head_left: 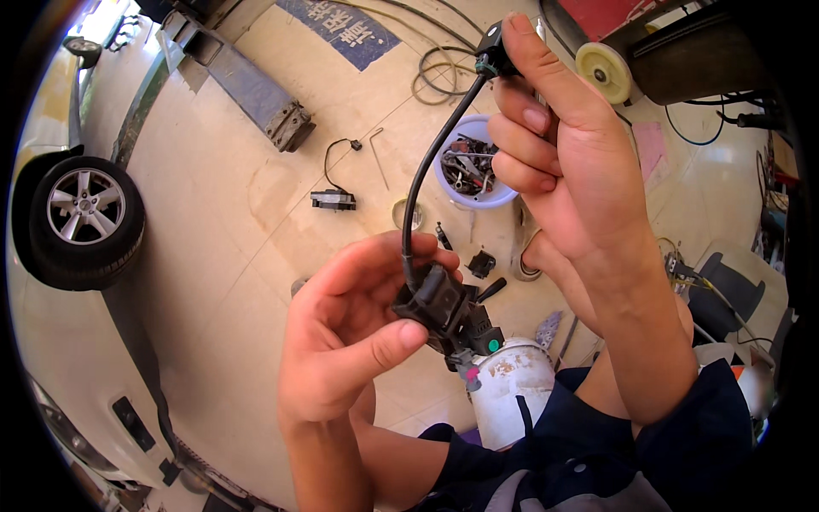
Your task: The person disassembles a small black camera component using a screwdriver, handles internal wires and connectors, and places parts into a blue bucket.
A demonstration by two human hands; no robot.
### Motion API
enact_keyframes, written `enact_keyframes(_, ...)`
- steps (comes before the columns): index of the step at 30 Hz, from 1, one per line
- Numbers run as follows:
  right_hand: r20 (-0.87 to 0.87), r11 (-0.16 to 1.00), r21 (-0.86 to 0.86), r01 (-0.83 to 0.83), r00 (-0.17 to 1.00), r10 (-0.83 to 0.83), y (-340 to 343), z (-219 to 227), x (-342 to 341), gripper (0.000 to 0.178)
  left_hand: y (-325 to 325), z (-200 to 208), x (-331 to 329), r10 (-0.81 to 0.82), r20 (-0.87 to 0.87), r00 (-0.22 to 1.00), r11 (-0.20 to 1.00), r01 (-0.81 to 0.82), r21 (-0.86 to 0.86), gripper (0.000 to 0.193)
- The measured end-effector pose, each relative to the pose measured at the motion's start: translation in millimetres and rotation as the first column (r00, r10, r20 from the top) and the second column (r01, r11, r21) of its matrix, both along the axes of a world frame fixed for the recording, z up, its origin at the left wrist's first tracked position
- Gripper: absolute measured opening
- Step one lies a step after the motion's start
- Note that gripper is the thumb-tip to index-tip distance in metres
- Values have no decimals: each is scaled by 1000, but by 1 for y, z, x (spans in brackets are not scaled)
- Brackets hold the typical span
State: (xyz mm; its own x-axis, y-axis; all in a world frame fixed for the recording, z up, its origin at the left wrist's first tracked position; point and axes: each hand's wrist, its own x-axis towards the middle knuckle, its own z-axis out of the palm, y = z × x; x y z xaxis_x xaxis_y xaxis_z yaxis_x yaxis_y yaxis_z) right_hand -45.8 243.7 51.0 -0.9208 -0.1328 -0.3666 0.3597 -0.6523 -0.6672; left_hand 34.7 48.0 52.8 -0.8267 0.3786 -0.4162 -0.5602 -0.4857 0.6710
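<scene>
Flanking black coil (444, 307): tub (503, 198), bucket (512, 388)

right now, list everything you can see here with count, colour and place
black part with cable: 1, black with green and pink bits, between both hands
cable plug: 1, black, top, in right fingers
bowl of small parts: 1, pale blue, floor centre
similar part with wire: 1, black, floor left of bowl
car wheel: 1, black tyre, silver rim, far left
white bucket: 1, white, below hands
left hand: holds the part
right hand: pinches the plug
</scene>
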Motion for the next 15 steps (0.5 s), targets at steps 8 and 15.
enact_keyframes(8, 39, 977, 174, -125, 992, 120, -5, -8, 1, 29, -2, -4, -5, 93, -18, 995, 995, -92, 46, 69)
enact_keyframes(15, 143, 937, 252, -241, 967, 210, -5, -10, -1, 30, -1, -3, -6, 187, -47, 981, 981, -185, 55, 70)
